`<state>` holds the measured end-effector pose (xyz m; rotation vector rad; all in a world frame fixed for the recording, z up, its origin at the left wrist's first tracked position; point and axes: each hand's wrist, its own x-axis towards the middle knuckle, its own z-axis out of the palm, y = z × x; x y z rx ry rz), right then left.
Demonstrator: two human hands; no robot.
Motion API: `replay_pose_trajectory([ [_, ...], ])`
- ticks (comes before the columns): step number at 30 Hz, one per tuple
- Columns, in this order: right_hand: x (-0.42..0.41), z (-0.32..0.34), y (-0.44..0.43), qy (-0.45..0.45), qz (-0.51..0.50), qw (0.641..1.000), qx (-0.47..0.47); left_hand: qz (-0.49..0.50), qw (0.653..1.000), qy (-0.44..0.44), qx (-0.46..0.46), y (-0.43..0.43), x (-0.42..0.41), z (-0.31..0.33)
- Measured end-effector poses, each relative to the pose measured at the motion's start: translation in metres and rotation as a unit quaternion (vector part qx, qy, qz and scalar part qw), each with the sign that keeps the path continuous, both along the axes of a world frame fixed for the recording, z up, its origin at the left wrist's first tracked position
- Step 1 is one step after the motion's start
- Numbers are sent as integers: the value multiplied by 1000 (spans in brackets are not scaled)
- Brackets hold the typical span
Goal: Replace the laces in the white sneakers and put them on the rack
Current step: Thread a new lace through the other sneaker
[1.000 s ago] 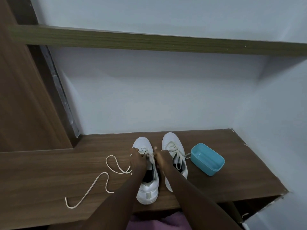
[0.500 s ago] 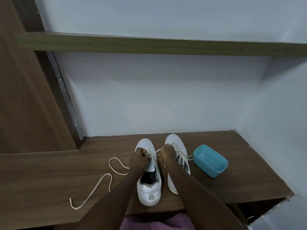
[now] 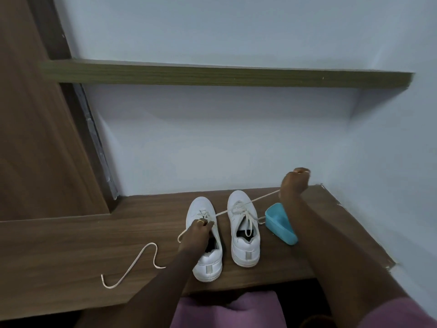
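**Item: left sneaker (image 3: pixel 206 235), lacing under way.** It stands on the wooden surface (image 3: pixel 71 245) with its toe to the wall and its heel to the person. This is the landmark for everything below.

- **Left grip (image 3: pixel 200 229):** on the left sneaker's eyelet rows, fingers curled down over the crossings and pinching lace there.
- **Right grip (image 3: pixel 295 182):** raised well to the right of and beyond the left sneaker, fist clamped on the far end of the lace.
- **Lace (image 3: pixel 264 196):** one taut line from the left sneaker's eyelets, up and rightward across the toe of the right sneaker (image 3: pixel 244 233), to the right grip. Its long axis is diagonal and crosses both shoes' lengths.
- **Loose lace (image 3: pixel 132 265):** slack on the surface to the left of the left sneaker. Whether it joins the taut one cannot be told, because the forearm hides the join.
- **Blue tub (image 3: pixel 281 224):** right of the right sneaker.

**Note:** the next pull probably belongs to the right grip, drawing away from the eyelets while the left pins the shoe.
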<state>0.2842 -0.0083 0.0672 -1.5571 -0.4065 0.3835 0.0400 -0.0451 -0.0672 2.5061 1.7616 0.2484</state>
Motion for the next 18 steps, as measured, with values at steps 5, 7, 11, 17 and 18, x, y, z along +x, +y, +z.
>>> replay_pose_trajectory([
  [5,44,36,-33,-96,-132,986,-20,-21,1000,7,-10,0,-2,2],
  [7,47,36,-38,-162,-126,978,-47,-21,1000,6,-18,-2,-3,1],
  [11,18,12,-31,-291,49,944,-146,-27,999,-15,-22,-1,-6,-6],
  [17,-68,-53,-13,-425,427,755,-258,-74,997,23,6,6,-12,-4],
  [18,-81,-61,-13,-443,444,729,-273,-85,996,26,8,8,-15,-4],
])
